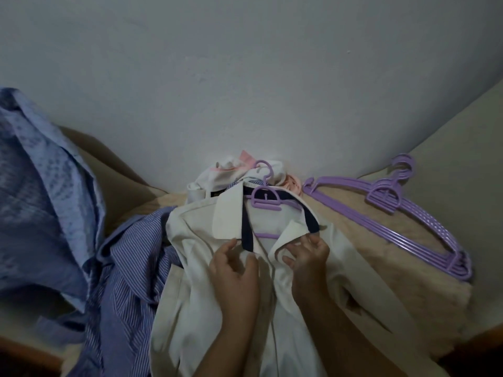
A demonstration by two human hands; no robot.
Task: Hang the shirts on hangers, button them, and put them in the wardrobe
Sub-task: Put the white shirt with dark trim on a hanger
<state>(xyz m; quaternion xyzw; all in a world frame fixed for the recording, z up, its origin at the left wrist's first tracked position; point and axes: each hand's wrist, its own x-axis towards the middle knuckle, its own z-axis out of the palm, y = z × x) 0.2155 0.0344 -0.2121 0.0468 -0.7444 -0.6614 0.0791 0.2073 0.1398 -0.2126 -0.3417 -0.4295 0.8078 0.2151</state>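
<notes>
Broadly, a pale grey wall (245,77) fills the upper half of the view, and below it lies a beige bed (381,240) that carries everything else. On the far left a light blue patterned shirt (40,186) hangs or lies bunched in folds, and beside it a blue striped shirt (128,268) sprawls across the bed, its edge tucked under the neighbouring garment. In the middle lies a cream shirt (206,308) with navy trim inside its collar, spread front-up with the collar toward the wall. A purple hanger (265,202) sits inside its neck opening, the hook pointing at the wall. Behind the collar, against the wall, is a small heap of white and pink clothes (231,172). To the right, well apart from the cream shirt's collar, a stack of purple hangers (394,210) lies flat on the bed.

Both hands rest on the cream shirt just below the collar. The left hand (234,270) has its fingers curled onto the left edge of the front opening, gripping the cloth. The right hand (307,254) pinches the right collar point and placket between thumb and fingers. The two hands are close together, almost touching.
</notes>
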